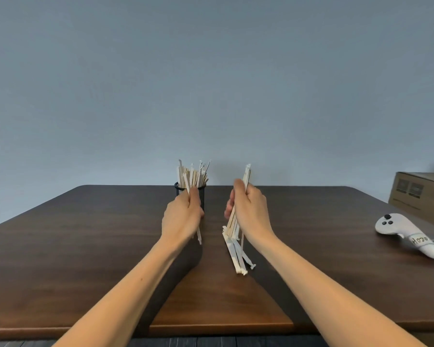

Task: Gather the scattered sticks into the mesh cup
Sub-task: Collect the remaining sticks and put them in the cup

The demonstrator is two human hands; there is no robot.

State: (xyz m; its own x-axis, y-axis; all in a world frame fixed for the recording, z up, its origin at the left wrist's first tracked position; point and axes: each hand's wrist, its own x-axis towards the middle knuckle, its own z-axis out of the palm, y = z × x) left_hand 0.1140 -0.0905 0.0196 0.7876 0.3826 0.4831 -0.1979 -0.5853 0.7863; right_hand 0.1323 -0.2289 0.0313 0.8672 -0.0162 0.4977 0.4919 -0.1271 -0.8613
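Observation:
A black mesh cup (pixel 201 194) stands at the middle of the dark wooden table (pixel 85 246), with several pale sticks (pixel 194 172) standing in it. My left hand (pixel 182 217) is just in front of the cup, closed on a few sticks that point up toward the cup's rim and hang down below my palm. My right hand (pixel 251 211) grips an upright bundle of sticks (pixel 246 175) whose lower ends rest on the table. More sticks (pixel 237 254) lie flat on the table beneath that hand.
A white game-style controller (pixel 406 232) lies at the right side of the table. Behind it stands a cardboard box (pixel 421 194). A plain grey wall rises behind the table's far edge.

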